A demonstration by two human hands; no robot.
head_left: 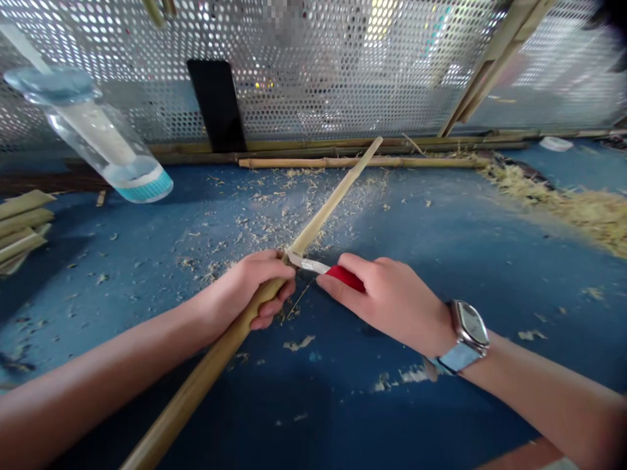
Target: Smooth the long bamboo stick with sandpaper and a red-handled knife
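Holding a long bamboo stick (337, 196) in the head view, the left hand (267, 284) curls firmly around its middle, fingers wrapped underneath. The stick slants across the center, from the bottom edge, left of middle, up to a narrower, paler end pointing away to the upper right. The right hand (386, 290) is closed around the red handle of a knife (309, 264); the metal blade reaches left and meets the stick just beyond the left hand. A watch (473, 324) with a light blue strap circles the right wrist.

Beneath is a blue table (465, 254) with worn patches, sprinkled with pale shavings (274, 215) around the stick's far half. A larger heap of shavings (582, 212) lies at the right. At the left edge are several flat strips (24, 228), and near them stands a clear bottle (108, 137) with a straw. Across the back, a bamboo rod (313, 162) lies in front of a perforated metal screen (318, 78), against which a black phone (218, 104) leans upright.
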